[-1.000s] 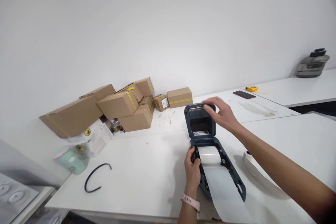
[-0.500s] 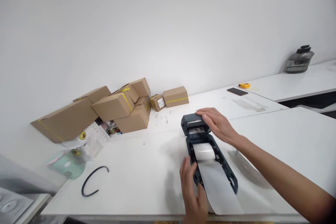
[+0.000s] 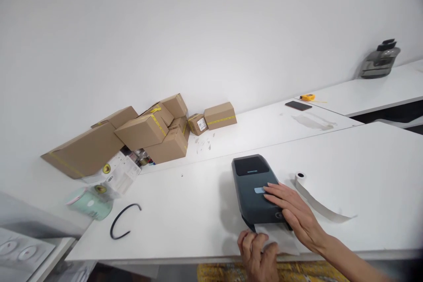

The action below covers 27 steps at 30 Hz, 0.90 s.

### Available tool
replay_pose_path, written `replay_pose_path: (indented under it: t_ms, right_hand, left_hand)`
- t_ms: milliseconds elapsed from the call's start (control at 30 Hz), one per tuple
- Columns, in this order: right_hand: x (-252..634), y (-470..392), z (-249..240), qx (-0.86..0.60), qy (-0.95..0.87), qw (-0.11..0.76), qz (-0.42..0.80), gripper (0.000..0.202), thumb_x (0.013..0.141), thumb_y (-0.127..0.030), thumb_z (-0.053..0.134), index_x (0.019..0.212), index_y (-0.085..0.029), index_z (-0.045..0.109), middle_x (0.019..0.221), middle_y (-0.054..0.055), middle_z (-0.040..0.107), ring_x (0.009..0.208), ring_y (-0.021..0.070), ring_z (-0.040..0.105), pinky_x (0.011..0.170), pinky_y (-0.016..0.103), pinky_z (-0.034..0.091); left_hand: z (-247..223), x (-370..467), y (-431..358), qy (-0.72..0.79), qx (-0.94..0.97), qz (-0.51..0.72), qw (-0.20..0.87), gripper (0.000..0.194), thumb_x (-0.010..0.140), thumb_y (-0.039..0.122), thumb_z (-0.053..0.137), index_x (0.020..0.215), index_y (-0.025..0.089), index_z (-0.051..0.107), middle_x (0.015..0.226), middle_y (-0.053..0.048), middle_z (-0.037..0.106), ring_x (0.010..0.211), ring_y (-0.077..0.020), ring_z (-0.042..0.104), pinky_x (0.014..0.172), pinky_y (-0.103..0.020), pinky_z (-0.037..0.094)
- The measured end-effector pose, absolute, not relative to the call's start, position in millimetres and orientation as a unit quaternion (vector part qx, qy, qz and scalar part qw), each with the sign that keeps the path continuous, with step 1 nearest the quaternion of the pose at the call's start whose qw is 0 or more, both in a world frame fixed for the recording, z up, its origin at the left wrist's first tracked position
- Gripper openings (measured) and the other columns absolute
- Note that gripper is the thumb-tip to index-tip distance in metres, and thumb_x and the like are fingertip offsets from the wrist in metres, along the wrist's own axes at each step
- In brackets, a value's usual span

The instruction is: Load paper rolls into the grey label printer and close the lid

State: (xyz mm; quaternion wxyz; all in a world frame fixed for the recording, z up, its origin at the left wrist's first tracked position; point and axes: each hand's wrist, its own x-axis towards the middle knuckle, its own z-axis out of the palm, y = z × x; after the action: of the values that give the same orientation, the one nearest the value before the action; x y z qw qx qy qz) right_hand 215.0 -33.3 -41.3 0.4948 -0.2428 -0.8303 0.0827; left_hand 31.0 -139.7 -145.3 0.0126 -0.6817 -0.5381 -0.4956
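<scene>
A dark grey-blue label printer [image 3: 247, 198] stands near the table's front edge with its lid down. My right hand [image 3: 297, 213] lies on the front right of the lid, fingers stretched out and flat. White paper [image 3: 280, 239] comes out of the printer's front and reaches the table edge. Just below the printer's front left corner, my left hand [image 3: 259, 255] has its fingers curled by the paper's left side. What those fingers grip, if anything, is hidden. The paper roll inside the printer is covered by the lid.
Right of the printer lies a small paper roll [image 3: 300, 177] with a loose strip. Cardboard boxes [image 3: 142, 132] are piled by the wall. A black curved strip [image 3: 115, 220], a green container [image 3: 92, 205], a phone [image 3: 298, 105], a tape measure [image 3: 308, 97] and a bottle [image 3: 380, 61] are also around.
The printer's lid has swung down over its paper roll. My right hand has come forward with it and now lies on top. My left hand has moved nearer the front edge and curled.
</scene>
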Motion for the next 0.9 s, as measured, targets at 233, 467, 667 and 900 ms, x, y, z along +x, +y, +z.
replay_pose_path:
  t_ms: [233, 467, 667, 900]
  right_hand:
    - [203, -44, -67, -0.246, -0.792, 0.553, 0.079, 0.048, 0.096, -0.017, 0.038, 0.14, -0.026, 0.056, 0.137, 0.008, 0.064, 0.134, 0.0294, 0.054, 0.11, 0.055, 0.043]
    - [205, -43, -63, -0.225, -0.791, 0.566, 0.065, 0.044, 0.098, -0.018, 0.037, 0.134, -0.016, 0.062, 0.135, 0.011, 0.065, 0.135, 0.028, 0.053, 0.112, 0.05, 0.042]
    - [206, -44, -57, -0.224, -0.791, 0.565, 0.064, 0.044, 0.096, -0.015, 0.038, 0.132, -0.016, 0.063, 0.134, 0.011, 0.066, 0.134, 0.0273, 0.054, 0.112, 0.049, 0.043]
    - [206, -45, -64, -0.247, -0.789, 0.556, 0.082, 0.043, 0.096, -0.016, 0.037, 0.129, -0.017, 0.065, 0.136, 0.01, 0.065, 0.132, 0.0267, 0.056, 0.112, 0.049, 0.043]
  left_hand:
    - [-126, 42, -154, -0.564, -0.649, -0.51, 0.029, 0.026, 0.094, 0.036, 0.052, 0.098, 0.042, 0.077, 0.106, -0.005, 0.077, 0.108, -0.0284, 0.064, 0.108, -0.05, 0.038]
    - [-46, 39, -125, -0.623, -0.472, -0.592, -0.196, 0.054, 0.098, 0.041, 0.047, 0.149, 0.024, 0.041, 0.161, -0.011, 0.034, 0.147, -0.0262, 0.034, 0.119, -0.043, 0.033]
    - [-41, 33, -91, -0.568, -0.39, -0.59, -0.421, 0.077, 0.089, 0.056, 0.058, 0.153, 0.019, 0.033, 0.161, -0.014, 0.034, 0.145, -0.0286, 0.037, 0.115, -0.036, 0.039]
    - [-54, 36, -95, -0.588, -0.384, -0.589, -0.4, 0.073, 0.09, 0.053, 0.056, 0.152, 0.02, 0.035, 0.161, -0.013, 0.035, 0.144, -0.0291, 0.038, 0.114, -0.036, 0.04]
